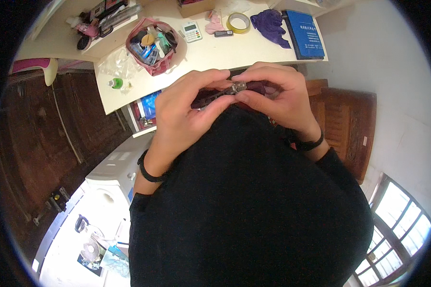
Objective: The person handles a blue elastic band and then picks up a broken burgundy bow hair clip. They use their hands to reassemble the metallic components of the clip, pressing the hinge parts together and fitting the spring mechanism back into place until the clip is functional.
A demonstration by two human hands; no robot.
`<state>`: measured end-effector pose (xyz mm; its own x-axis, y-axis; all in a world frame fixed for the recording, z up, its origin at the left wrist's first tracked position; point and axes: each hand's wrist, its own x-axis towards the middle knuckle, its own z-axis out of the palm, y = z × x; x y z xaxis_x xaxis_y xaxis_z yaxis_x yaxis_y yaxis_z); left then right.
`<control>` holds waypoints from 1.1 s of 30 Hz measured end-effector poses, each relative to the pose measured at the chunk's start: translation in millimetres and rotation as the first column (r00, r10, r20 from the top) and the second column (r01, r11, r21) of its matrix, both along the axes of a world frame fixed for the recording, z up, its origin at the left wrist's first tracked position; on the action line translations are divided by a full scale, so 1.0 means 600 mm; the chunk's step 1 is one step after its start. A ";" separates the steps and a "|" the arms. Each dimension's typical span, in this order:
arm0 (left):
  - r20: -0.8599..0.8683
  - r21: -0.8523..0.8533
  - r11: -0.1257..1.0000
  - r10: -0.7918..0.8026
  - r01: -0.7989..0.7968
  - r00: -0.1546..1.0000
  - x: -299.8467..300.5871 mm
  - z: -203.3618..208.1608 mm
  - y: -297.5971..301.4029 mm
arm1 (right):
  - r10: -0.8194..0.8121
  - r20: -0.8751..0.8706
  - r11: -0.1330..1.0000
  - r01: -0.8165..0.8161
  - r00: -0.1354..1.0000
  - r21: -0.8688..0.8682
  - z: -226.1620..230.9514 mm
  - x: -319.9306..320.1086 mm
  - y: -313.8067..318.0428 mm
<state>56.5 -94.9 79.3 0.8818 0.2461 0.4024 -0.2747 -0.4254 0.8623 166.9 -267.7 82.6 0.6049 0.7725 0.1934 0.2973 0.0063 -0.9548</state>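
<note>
Both hands are raised close to my chest, pinching one dark maroon item point(207, 99) between them. A small shiny metallic piece point(238, 87) sits at its middle, between the fingertips; its exact kind is too small to make out. My left hand point(179, 107) grips the left part with thumb below and fingers above. On the other side, my right hand point(285, 95) is closed around the right part, its thumb against the metallic piece. Much of the item is covered by my fingers. Dark bands circle both wrists.
Beyond my hands stands a cream desk point(208, 55) with a pink basket point(164, 64) of small items, a white calculator point(192, 31), yellow tape roll point(247, 28), purple cloth point(272, 26), blue folder point(305, 36) and green bottle point(115, 83). An open drawer point(143, 130) juts out below.
</note>
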 end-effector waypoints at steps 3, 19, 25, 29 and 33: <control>0.012 0.024 0.999 -0.037 0.037 0.999 0.001 0.000 0.004 | 0.005 -0.002 1.000 -0.005 1.000 0.009 -0.005 -0.006 -0.002; 0.029 -0.022 0.999 -0.044 0.044 0.999 -0.004 -0.006 -0.002 | -0.131 0.223 0.981 0.094 0.966 0.168 -0.005 -0.007 0.006; 0.004 -0.043 0.998 -0.055 0.055 0.998 -0.007 -0.010 0.007 | -0.120 0.283 0.979 0.067 0.951 0.190 -0.002 -0.004 0.004; 0.014 -0.079 0.994 -0.072 0.073 0.997 -0.003 -0.014 0.009 | -0.133 0.334 0.972 0.057 0.933 0.228 -0.001 -0.007 0.002; 0.002 -0.058 0.993 -0.107 0.107 0.994 -0.004 -0.008 0.009 | -0.147 0.363 0.975 0.073 0.920 0.210 0.005 -0.011 -0.003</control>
<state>54.4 -89.6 74.4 0.9047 0.1734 0.3892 -0.3149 -0.3433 0.8849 160.5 -269.6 85.6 0.5389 0.6316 0.5574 0.6412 0.1216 -0.7577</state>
